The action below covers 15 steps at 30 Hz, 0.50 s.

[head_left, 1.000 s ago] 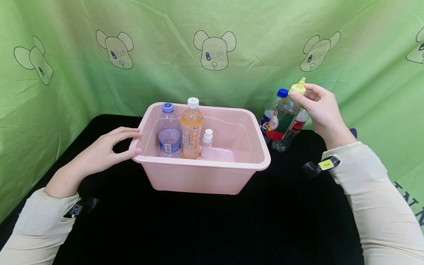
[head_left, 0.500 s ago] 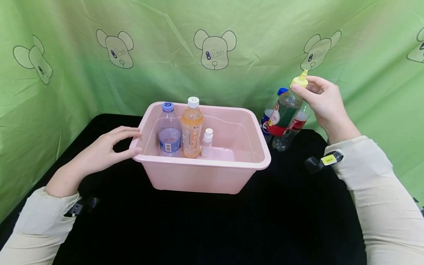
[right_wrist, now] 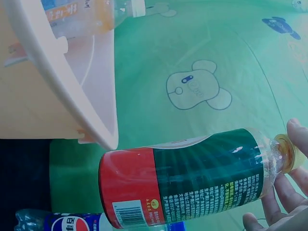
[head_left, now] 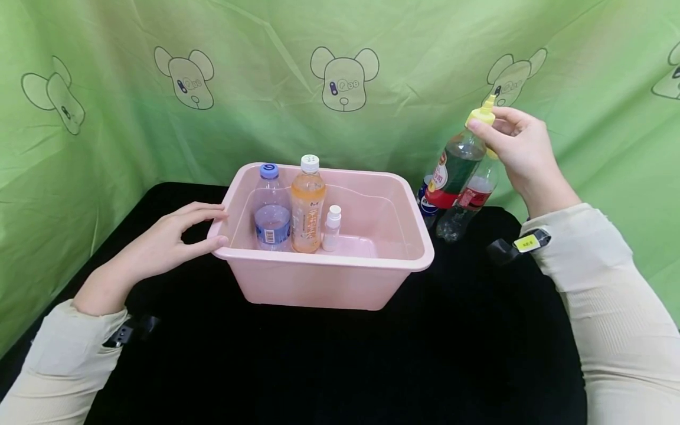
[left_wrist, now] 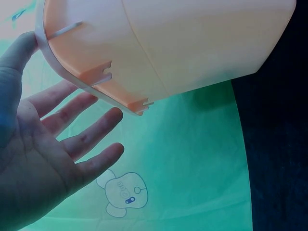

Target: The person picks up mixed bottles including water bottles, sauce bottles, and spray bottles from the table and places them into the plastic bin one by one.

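Here, right hand (head_left: 523, 144): thumb and fingers pinching a green-and-red-labelled bottle (head_left: 451, 168) by its yellow nozzle cap (head_left: 480, 117).
Bottle in hand: at 2 o'clock from the pink tub (head_left: 319, 286), tilted, top toward 1.
Left hand (head_left: 164, 242): fingers spread, touching the tub's rim at 9 o'clock.
Inside the tub: blue-capped bottle (head_left: 273, 215), orange drink bottle (head_left: 308, 212), small white-capped bottle (head_left: 332, 230), upright.
Just behind: Pepsi bottle (head_left: 425, 203) and red-labelled bottle (head_left: 474, 199), partly hidden.
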### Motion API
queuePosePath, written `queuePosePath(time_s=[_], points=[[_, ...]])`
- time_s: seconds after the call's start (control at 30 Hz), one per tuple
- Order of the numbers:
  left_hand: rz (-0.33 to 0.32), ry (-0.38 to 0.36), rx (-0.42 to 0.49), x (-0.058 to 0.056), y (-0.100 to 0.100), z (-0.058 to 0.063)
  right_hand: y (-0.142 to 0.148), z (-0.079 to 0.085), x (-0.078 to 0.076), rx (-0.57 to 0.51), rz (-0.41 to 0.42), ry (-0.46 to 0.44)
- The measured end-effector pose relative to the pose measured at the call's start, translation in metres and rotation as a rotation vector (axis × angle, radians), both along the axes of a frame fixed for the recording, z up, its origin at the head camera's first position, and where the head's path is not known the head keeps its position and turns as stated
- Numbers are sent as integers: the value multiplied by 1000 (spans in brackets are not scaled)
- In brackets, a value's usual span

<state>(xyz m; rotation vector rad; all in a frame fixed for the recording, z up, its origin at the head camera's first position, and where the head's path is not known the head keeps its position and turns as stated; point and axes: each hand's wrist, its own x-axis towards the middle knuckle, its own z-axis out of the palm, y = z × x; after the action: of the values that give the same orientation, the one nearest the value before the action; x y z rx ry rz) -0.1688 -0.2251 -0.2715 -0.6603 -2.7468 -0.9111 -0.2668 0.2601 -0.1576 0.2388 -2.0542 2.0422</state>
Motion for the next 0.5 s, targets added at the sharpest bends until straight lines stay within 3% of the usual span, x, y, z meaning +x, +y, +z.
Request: queuePosePath(time_s=[0.5], points=[[1, -6, -1, 0, 0, 1, -10, 15, -4, 8, 3, 26]])
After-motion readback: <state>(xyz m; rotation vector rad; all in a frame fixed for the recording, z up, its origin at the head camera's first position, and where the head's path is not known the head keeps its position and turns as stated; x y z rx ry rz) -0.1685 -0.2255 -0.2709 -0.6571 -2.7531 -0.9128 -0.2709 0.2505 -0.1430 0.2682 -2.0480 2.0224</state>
